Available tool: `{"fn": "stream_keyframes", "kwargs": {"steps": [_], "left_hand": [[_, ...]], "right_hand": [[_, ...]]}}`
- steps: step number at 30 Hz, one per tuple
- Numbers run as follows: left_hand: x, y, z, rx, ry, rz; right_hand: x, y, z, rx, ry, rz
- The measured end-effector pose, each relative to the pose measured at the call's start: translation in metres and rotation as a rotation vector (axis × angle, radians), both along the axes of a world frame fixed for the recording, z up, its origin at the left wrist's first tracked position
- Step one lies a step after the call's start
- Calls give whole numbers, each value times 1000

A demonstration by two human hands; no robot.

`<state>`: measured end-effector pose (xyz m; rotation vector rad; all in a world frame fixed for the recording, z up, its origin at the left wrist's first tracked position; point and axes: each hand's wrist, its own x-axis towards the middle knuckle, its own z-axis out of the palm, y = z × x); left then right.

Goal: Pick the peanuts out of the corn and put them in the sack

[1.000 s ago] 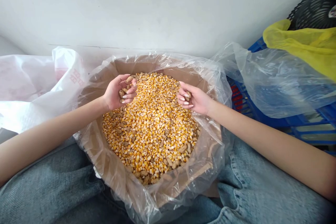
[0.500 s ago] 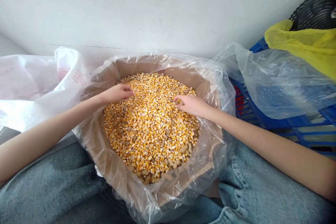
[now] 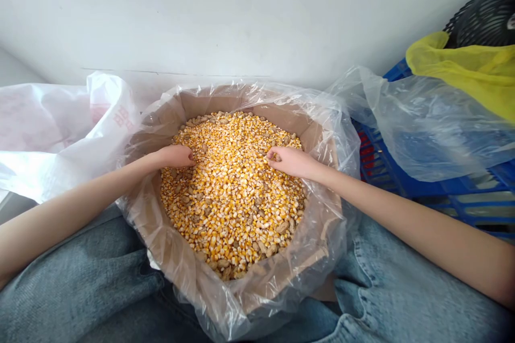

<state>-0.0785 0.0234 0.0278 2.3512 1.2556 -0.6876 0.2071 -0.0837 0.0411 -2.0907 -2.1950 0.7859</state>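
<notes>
A cardboard box (image 3: 265,300) lined with clear plastic stands between my legs. It holds yellow and white corn kernels (image 3: 237,187) with peanuts in their shells (image 3: 282,226) mixed in, many along the near edge. Low over the left side of the corn is my left hand (image 3: 179,156), its fingers curled in; whatever they grip is hidden. My right hand (image 3: 290,161) is at the right side of the heap, thumb and forefinger bent together in a pinch. Something small may be between those fingertips, but I cannot make it out.
A white plastic sack (image 3: 60,123) lies left of the box. To the right are a blue plastic crate (image 3: 454,187), a clear plastic sheet (image 3: 434,118), a yellow mesh bag (image 3: 478,67) and a black slatted object (image 3: 483,13). A white wall (image 3: 225,16) rises behind.
My left hand has moved left and toward me over the corn, and its fingers have curled in more. My right hand stays in place, with its fingertips drawn closer together.
</notes>
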Motion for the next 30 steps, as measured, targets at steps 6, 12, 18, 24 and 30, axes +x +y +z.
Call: {"fn": "stream_keyframes", "kwargs": {"steps": [6,12,18,24,30], "left_hand": [[11,-13,29,-497,-585,412],[21,-19,46,-993,-1274,823],[15,-14,48,-1031,-1568,941],[17,-10,34,-824,-1445,920],[20,2,10,-87,-697,591]], "right_hand": [[5,6,17,-248,1009,-375],[10,7,28,-313,1460,-467],[10,7,28,-339,1560,-459],[3,8,16,-233,1268,-530],[4,14,1,20,492,-260]]}}
